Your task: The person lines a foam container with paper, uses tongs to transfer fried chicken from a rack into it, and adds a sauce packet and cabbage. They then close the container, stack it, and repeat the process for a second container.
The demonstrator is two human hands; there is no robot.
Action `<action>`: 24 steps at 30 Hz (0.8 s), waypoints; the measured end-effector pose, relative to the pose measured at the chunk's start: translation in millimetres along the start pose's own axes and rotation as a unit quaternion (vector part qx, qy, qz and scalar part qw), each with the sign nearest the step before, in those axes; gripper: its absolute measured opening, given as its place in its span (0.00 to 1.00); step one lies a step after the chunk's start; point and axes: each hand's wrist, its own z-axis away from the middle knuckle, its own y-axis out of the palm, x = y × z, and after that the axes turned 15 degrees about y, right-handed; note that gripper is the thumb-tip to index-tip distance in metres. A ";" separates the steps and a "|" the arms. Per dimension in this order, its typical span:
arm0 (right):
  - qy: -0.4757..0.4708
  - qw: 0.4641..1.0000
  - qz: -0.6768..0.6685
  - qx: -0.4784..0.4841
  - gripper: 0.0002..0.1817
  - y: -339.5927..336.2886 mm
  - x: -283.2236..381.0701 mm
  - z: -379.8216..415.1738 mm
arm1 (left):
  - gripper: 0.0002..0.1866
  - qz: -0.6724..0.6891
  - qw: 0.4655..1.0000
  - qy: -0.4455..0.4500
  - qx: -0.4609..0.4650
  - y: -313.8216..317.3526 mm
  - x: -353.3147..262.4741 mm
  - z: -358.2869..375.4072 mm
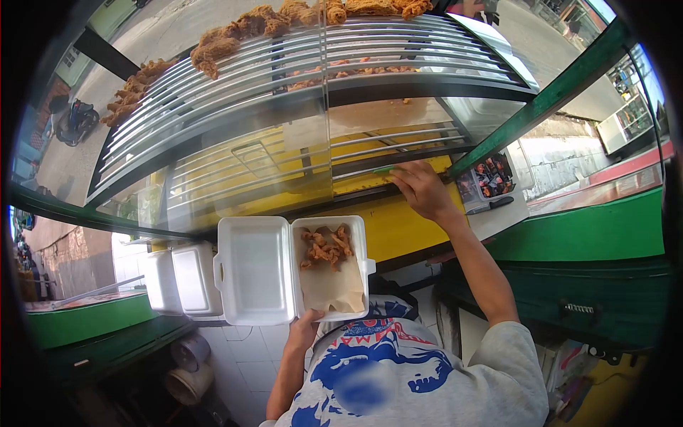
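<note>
Foam, white and hinged, makes up the open clamshell box (292,270) that the left hand (306,331) props up from below, fingers curled under the near edge of the filled half and the thumb side pressed against the rim, so the tray sits roughly level just under the glass display case (235,178). Held that way, both halves face upward: the empty lid lies to the left, and the right compartment carries a sheet of brown paper with a small heap of fried pieces (326,247) gathered at its far end, close to the case. The left forearm rises nearly straight from the body, elbow tucked in against the printed shirt (398,370), which keeps the box near the chest. The right arm stretches up and forward, elbow almost straight, and the right hand (421,188) rests at the lower edge of the case, fingers bent and pressed together over something thin and green (384,171); whether that is a handle or a tool cannot be told. Inside the case, wire racks (341,50) slope down toward the person, with more fried food (235,35) lined along the top rack. A second stack of closed foam boxes (181,281) sits on the tabletop to the left, just beside the held one.
</note>
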 end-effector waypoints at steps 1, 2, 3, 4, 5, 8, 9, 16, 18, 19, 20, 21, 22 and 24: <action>0.002 1.000 0.002 0.001 0.17 -8.8 3.2 11.0 | 0.07 0.001 1.000 -0.001 0.002 6.4 -8.0 -1.3; -0.010 1.000 -0.022 0.002 0.13 -23.3 9.6 21.7 | 0.08 0.075 0.992 -0.097 -0.045 14.9 -20.4 -4.1; -0.020 0.999 -0.044 0.003 0.10 -37.2 12.0 30.2 | 0.09 0.146 0.966 -0.191 -0.090 22.0 -26.6 -5.8; -0.014 0.999 -0.041 0.003 0.10 -49.7 8.2 37.5 | 0.09 0.144 0.967 -0.194 -0.084 25.6 -25.5 -5.7; -0.017 0.999 -0.039 -0.016 0.09 -63.8 1.0 46.2 | 0.11 0.128 0.969 -0.204 -0.053 28.9 -24.0 -5.1; 0.015 0.996 -0.047 -0.069 0.09 -103.3 -28.5 62.9 | 0.14 0.120 0.972 -0.200 -0.004 44.1 -36.9 -8.0; 0.042 0.992 -0.060 -0.099 0.08 -115.4 -41.8 66.2 | 0.15 0.136 0.973 -0.187 0.006 50.3 -41.2 -9.0; 0.336 0.937 -0.046 -0.086 0.16 -158.5 -151.7 66.4 | 0.18 0.144 0.982 -0.121 -0.024 68.9 -28.9 -13.9; 0.466 0.876 0.075 0.098 0.25 -163.3 -173.1 59.7 | 0.18 0.147 0.980 -0.133 -0.033 76.2 -25.0 -13.7; 0.466 0.877 0.074 0.097 0.25 -164.0 -175.0 52.1 | 0.19 0.151 0.977 -0.143 -0.046 78.7 -22.9 -14.6; 0.480 0.849 0.139 0.170 0.28 -162.5 -171.6 41.1 | 0.19 0.150 0.978 -0.140 -0.047 78.2 -14.7 -13.9; 0.488 0.813 0.202 0.243 0.31 -161.7 -173.0 31.6 | 0.15 0.104 0.989 -0.099 -0.026 75.0 -1.8 -11.8; 0.500 0.814 0.158 0.251 0.32 -152.1 -195.3 28.8 | 0.11 0.058 0.997 -0.060 -0.006 74.9 5.0 -10.2; 0.501 0.814 0.165 0.244 0.31 -141.9 -206.7 22.7 | 0.10 0.081 0.993 -0.081 -0.040 92.9 -18.6 -7.9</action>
